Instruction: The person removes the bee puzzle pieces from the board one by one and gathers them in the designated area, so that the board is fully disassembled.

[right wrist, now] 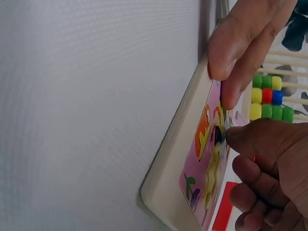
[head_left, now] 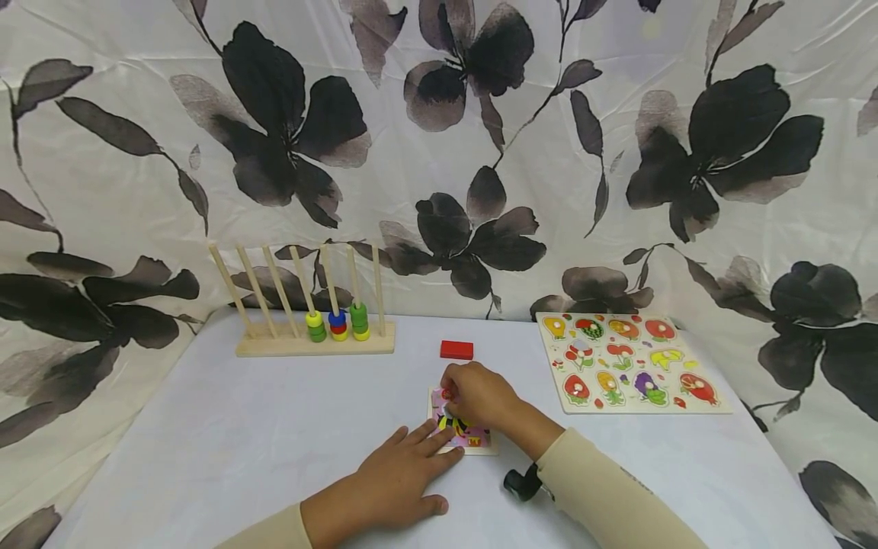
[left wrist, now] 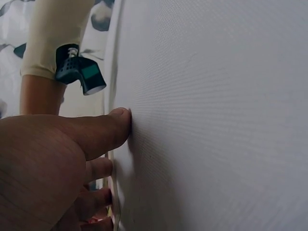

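Observation:
A small pink picture puzzle board point(head_left: 482, 440) with a yellow-and-black figure lies on the white table. My left hand point(head_left: 405, 473) rests flat, its straight fingers reaching over the board's lower left part. From the upper right, my right hand point(head_left: 480, 396) bends over the board, fingers curled, pinching a small pale puzzle piece point(head_left: 447, 415) at the picture. The right wrist view shows the board's pale wooden edge point(right wrist: 166, 163), the right thumb point(right wrist: 250, 137) at the picture and left fingers point(right wrist: 226, 53) on the far edge. Most of the piece is hidden by the fingers.
A red block point(head_left: 456, 350) lies just beyond the right hand. At the back left stands a wooden peg rack point(head_left: 315, 347) with coloured beads on three pegs. A fruit puzzle board point(head_left: 634, 366) lies at the right. Floral cloth point(head_left: 583, 191) hangs behind the table.

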Available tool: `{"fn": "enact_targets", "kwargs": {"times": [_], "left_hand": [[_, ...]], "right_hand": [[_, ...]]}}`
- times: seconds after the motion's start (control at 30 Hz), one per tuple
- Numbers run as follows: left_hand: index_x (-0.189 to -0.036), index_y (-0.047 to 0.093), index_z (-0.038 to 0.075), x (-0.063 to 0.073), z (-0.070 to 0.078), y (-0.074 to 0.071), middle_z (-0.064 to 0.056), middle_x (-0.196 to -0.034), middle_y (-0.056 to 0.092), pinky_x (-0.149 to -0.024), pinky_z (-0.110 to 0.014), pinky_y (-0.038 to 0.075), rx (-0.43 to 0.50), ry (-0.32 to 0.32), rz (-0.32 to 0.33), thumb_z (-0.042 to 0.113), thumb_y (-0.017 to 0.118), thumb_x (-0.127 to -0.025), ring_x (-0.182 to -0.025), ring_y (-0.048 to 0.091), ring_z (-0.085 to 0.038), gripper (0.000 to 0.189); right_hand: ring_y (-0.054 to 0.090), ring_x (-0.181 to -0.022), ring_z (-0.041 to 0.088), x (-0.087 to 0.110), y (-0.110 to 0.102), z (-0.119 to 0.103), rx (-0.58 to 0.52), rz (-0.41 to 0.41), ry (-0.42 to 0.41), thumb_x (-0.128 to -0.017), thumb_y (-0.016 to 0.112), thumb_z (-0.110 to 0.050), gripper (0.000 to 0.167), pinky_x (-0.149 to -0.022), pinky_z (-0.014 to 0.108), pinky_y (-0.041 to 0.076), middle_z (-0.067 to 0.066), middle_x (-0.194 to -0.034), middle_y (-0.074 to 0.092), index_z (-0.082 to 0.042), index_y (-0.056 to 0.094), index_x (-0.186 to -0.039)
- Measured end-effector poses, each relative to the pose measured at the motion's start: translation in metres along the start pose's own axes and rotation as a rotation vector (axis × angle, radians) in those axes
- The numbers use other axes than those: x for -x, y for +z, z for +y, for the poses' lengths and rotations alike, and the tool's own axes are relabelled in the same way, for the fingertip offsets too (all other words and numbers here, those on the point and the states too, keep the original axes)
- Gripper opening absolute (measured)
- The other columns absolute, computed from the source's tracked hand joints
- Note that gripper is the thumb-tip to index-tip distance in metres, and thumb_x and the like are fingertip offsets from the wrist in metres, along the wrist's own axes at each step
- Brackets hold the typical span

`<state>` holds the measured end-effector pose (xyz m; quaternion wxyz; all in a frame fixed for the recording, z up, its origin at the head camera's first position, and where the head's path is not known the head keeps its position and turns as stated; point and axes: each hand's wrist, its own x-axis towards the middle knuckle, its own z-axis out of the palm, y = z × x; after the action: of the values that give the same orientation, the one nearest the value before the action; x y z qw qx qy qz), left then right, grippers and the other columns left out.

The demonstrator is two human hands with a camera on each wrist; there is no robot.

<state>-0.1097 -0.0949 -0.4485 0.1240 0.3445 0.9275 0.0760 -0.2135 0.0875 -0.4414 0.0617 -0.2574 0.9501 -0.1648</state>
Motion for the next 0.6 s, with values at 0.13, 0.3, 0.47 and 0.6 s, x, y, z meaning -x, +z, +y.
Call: {"fn": "enact_targets", "kwargs": {"times": [0.13,0.3,0.47,0.6], "left_hand": [[-0.155,0.048,0.03,0.0,0.001,-0.001,0.0,-0.164,0.034,-0.114,-0.061,0.031,0.004,-0.008,-0.015,0.057,0.066,-0.093,-0.153,0.025,-0.03,0.07],[-0.156,0.046,0.032,-0.002,0.001,-0.001,0.003,-0.165,0.032,-0.116,-0.061,0.029,0.017,-0.031,-0.05,0.058,0.066,-0.093,-0.154,0.022,-0.028,0.071],[-0.156,0.046,0.032,-0.002,0.001,0.001,0.003,-0.165,0.032,-0.116,-0.06,0.029,0.013,-0.04,-0.048,0.058,0.066,-0.093,-0.154,0.022,-0.028,0.071],[-0.156,0.045,0.033,-0.003,0.001,0.001,0.003,-0.165,0.031,-0.116,-0.061,0.027,0.024,-0.047,-0.061,0.058,0.066,-0.093,-0.154,0.021,-0.028,0.072]], "right_hand": [[0.055,-0.081,0.011,0.001,-0.001,0.002,0.019,0.022,0.007,-0.085,0.083,-0.023,0.024,-0.071,0.03,0.053,-0.01,-0.083,0.061,-0.015,0.071,-0.104],[0.058,-0.086,0.012,0.007,-0.005,0.008,0.0,0.05,0.049,-0.084,0.082,-0.024,0.025,-0.071,0.034,0.053,-0.008,-0.089,0.064,-0.017,0.071,-0.105],[0.059,-0.095,0.015,0.016,-0.009,0.018,-0.014,0.051,0.078,-0.085,0.081,-0.026,0.027,-0.079,0.039,0.054,-0.006,-0.098,0.066,-0.017,0.072,-0.108],[0.058,-0.095,0.015,0.026,-0.011,0.029,-0.007,0.058,0.079,-0.084,0.082,-0.025,0.027,-0.08,0.04,0.055,-0.006,-0.098,0.064,-0.017,0.072,-0.107]]}}
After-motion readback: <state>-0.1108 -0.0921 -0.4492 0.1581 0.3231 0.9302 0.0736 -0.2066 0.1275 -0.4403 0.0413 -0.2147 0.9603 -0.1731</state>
